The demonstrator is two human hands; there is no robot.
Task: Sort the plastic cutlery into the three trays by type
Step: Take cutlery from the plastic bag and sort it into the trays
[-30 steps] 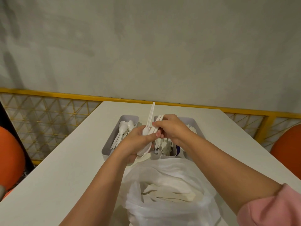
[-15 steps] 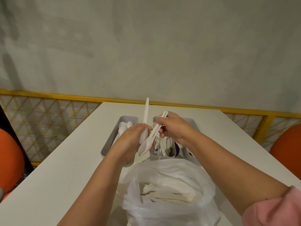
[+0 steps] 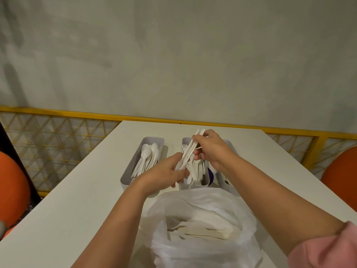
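Three grey trays stand side by side on the white table (image 3: 77,190). The left tray (image 3: 133,167) holds several white spoons (image 3: 146,155). The middle tray (image 3: 184,141) holds white forks, partly hidden by my hands. My right arm covers most of the right tray (image 3: 229,146). My left hand (image 3: 164,173) grips the lower ends of a few white cutlery pieces (image 3: 190,149). My right hand (image 3: 212,149) pinches their upper handles above the middle tray. A white plastic bag (image 3: 193,225) with more cutlery lies open close to me.
A yellow mesh railing (image 3: 58,136) runs behind and beside the table, with a grey wall beyond. Orange rounded seats sit at far left (image 3: 11,190) and far right (image 3: 342,171). The table edges fall away on both sides.
The upright spoon handle that stuck out of my left hand is no longer raised. My right hand has lifted and drawn the cutlery handles up and right, over the middle tray.
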